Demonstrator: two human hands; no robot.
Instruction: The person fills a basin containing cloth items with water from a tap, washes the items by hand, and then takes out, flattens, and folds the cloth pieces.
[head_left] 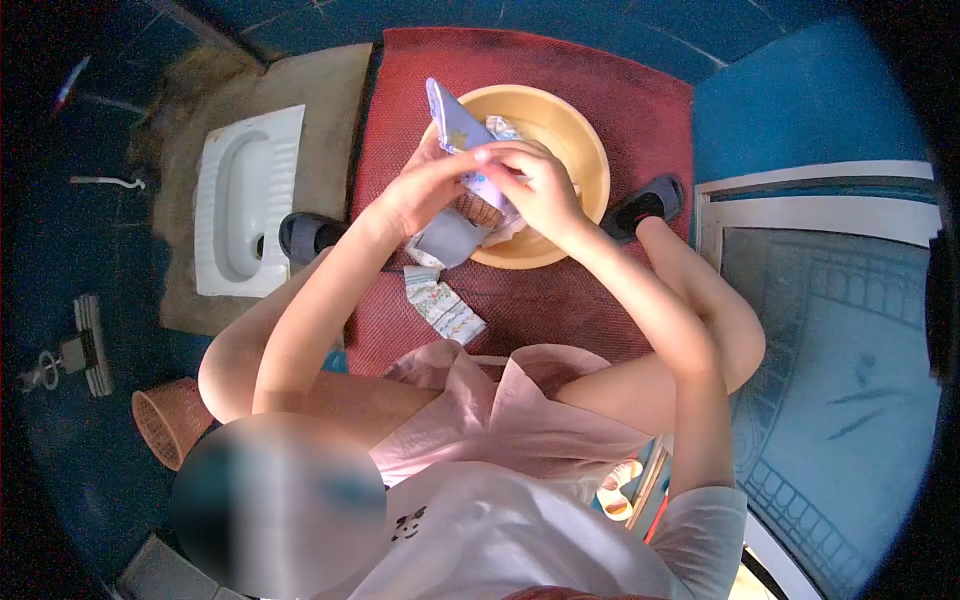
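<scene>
My left hand (pixel 425 190) is closed round a light purple pouch (pixel 455 125) with yellowish and white print, one corner pointing up and left over the basin. My right hand (pixel 540 190) meets it from the other side, fingers bent over the pouch and touching my left fingers. Below them is a yellow plastic basin (pixel 590 135), with patterned cloth (pixel 503 128) inside. A brown ridged thing (pixel 478 210), whose kind I cannot make out, and a greyish-purple piece (pixel 447 240) lie under my hands at the rim. A floral white cloth (pixel 445 305) rests on the mat nearby.
A red mat (pixel 640 100) covers the floor under the basin. To the left is a white squat toilet (pixel 250 200), with an orange-brown basket (pixel 165 420) below it. A white-framed door (pixel 820 350) stands at right. My slippered feet flank the basin.
</scene>
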